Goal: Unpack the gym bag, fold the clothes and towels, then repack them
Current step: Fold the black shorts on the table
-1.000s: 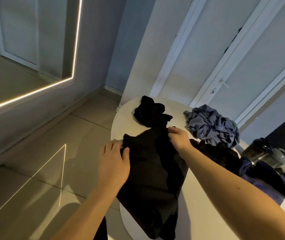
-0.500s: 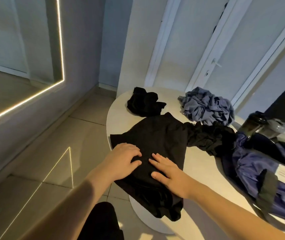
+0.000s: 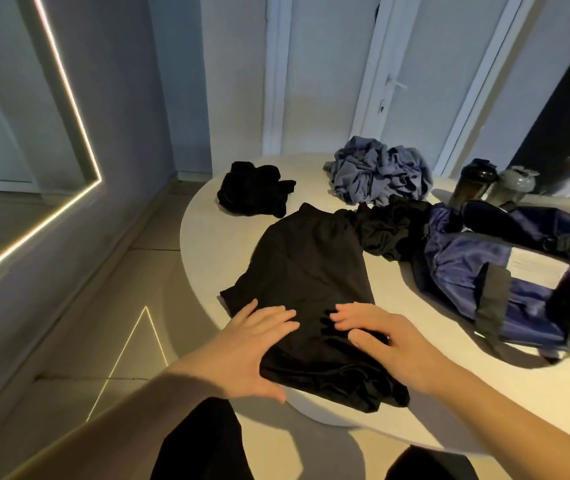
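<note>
Left hand (image 3: 259,348) and right hand (image 3: 391,344) lie flat side by side, fingers spread, gripping nothing, pressing the near end of the black garment (image 3: 308,271), likely to smooth it for a fold. It's soft matte cloth, laid lengthwise on the pale, round-edged table (image 3: 204,237), its near hem overhanging. Beyond it, a crumpled grey-blue cloth (image 3: 377,171), and to the right the shiny blue gym bag (image 3: 519,271), slumped.

- Black garment (image 3: 308,271): spread flat and mostly smooth on the table (image 3: 207,244), its near end bunched at the table edge.
- Black bundle (image 3: 252,188): crumpled, at the far left, apart from the flat garment.
- Grey-blue cloth (image 3: 377,171): a crumpled heap at the far side.
- Black heap (image 3: 391,226): wadded, touching both the flat garment and the bag.
- Bag (image 3: 526,271): navy, slumped on the right, a black strap across it.
</note>
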